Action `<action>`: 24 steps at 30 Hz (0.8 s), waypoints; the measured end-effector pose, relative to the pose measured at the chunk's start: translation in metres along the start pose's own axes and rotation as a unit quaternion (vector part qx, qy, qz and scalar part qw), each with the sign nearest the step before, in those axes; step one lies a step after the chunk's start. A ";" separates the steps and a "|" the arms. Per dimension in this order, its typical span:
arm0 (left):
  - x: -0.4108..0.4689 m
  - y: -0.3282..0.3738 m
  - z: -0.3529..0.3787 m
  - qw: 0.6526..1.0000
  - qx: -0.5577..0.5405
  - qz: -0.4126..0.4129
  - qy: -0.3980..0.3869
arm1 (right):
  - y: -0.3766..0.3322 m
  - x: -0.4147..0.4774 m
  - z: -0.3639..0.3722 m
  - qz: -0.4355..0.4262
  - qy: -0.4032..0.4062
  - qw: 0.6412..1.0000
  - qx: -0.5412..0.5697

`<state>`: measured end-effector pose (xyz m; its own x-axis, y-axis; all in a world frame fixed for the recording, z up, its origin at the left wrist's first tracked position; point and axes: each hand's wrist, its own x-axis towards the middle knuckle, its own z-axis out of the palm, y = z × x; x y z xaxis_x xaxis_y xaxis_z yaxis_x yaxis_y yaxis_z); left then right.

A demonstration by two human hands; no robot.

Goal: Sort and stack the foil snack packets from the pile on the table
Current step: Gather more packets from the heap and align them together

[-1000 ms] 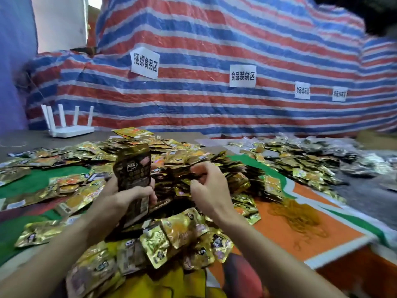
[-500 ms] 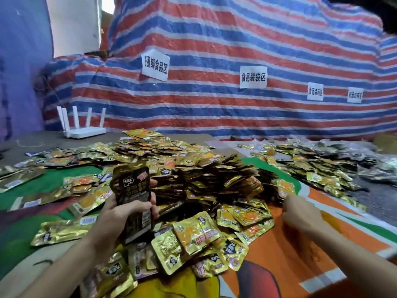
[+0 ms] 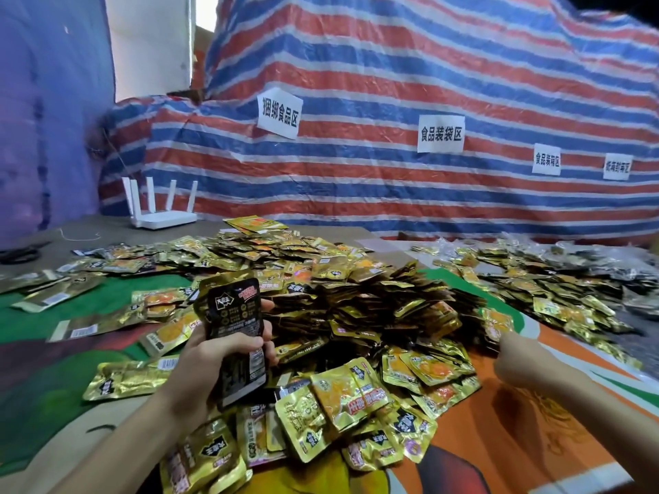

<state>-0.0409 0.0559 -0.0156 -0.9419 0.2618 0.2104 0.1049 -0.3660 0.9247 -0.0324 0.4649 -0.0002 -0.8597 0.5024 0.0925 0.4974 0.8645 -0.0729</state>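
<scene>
Gripping an upright packet stack (image 3: 231,311), black printed face outward, the left hand (image 3: 217,361) curls round it. The right hand (image 3: 515,363) touches the pile (image 3: 374,304), its fingers hidden. Signs (image 3: 280,113) read 捆绑食品区 and 食品装袋区.

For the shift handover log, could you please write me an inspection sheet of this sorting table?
Surface: green and orange printed cloth over the table.
Job's things: pile of gold foil packets; second pile to the right.
Clutter: white router, dark scissors far left.
Hands: left hand grips an upright stack of packets; right hand at the pile's right edge, grip unclear.
Cables: thin white cord near the router.
Surroundings: striped tarp with paper signs.
</scene>
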 end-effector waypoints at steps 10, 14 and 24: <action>-0.006 0.003 -0.002 0.999 -0.028 0.017 -0.008 | -0.009 -0.006 -0.001 -0.032 0.035 0.999 0.015; -0.005 0.002 -0.004 0.998 -0.067 0.003 -0.021 | -0.023 -0.017 -0.013 -0.083 0.124 0.984 0.095; 0.009 -0.003 -0.021 0.981 -0.191 -0.032 0.008 | -0.167 -0.088 -0.034 -0.353 0.020 0.788 0.504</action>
<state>-0.0558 0.0407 -0.0230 -0.9477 0.2832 0.1475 -0.0802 -0.6581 0.7487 -0.0363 0.2768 0.0381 -0.8665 -0.0802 0.4927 -0.4653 0.4874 -0.7389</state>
